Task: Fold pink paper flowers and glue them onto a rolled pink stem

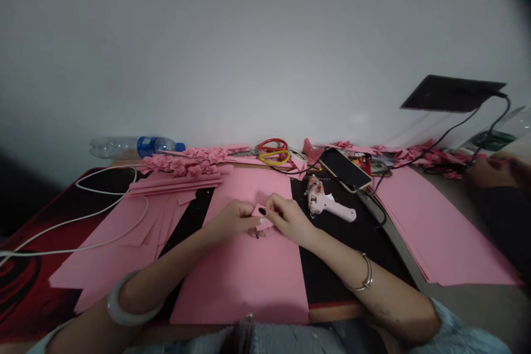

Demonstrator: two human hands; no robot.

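Between both hands is a small folded piece of pink paper [261,218], held over a large pink sheet [249,282] lying on the black mat. My left hand [232,221] grips the piece from the left, with its thumb on top. From the right, my right hand [287,218] pinches the same piece; one dark-nailed finger presses on its upper face. The fingers beneath the piece are partly hidden. A pale glue gun [329,204] lies just to the right of my right hand.
Behind the sheet lie paper flowers [191,163], scissors [274,152] and a phone [345,169]. Pink sheets [443,232] are stacked at right, cut papers [112,260] at left. White cable [103,207] crosses the left side. Another person's hand [489,171] is at far right.
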